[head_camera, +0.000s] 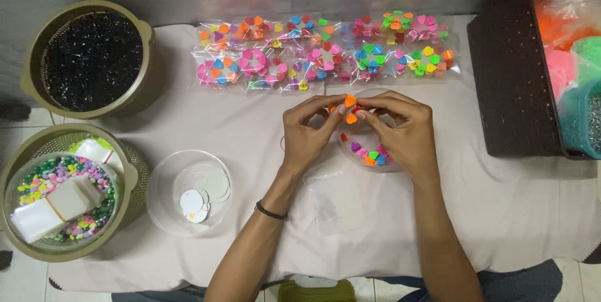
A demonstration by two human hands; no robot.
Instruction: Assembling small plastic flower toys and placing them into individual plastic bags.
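Both hands meet over a clear bowl (357,152) of coloured heart clips on the white cloth (488,202). Left hand (307,130) and right hand (404,130) each pinch, fingertips closed, on small orange heart clips (350,108) held between them, just above the bowl. Packed bags of clips (325,51) lie in rows beyond. An empty clear bag (335,199) lies between the forearms. A bowl of paper discs (191,192) sits left.

Home craft-packing spot: cloth-covered table (188,114), bagged heart clips (325,51), tiled floor (19,277)
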